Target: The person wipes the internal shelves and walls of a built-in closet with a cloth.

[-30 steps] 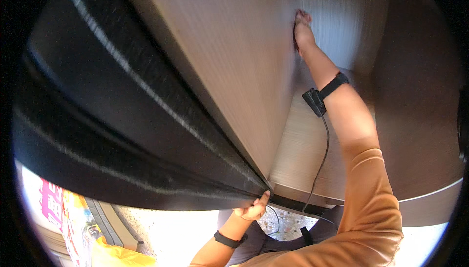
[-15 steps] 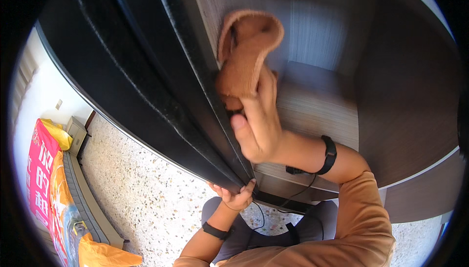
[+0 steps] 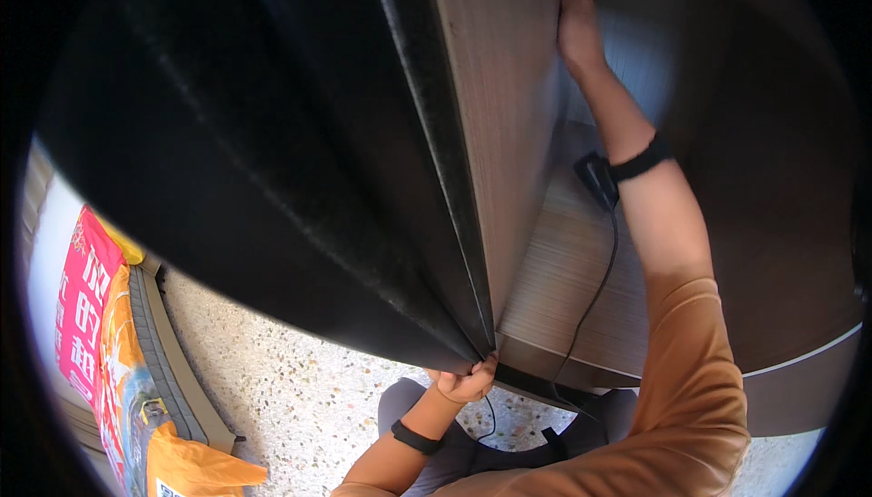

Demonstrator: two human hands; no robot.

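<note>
Left hand [image 3: 465, 386]: fingers curled round the near corner of a broad black panel with long ridges [image 3: 272, 179], which spreads ahead and to that hand's left. Right hand [image 3: 581, 32]: well ahead of the left, beside an upright light-brown wood-grain board [image 3: 509, 70]; cannot tell whether it holds anything (fingertips dim, blurred). Flat wood-grain base board [image 3: 561, 270] below the right forearm. Pink-and-orange printed package [image 3: 114, 342] well left of the left hand.

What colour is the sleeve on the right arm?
The sleeve is orange-brown, best seen in the head view.
</note>
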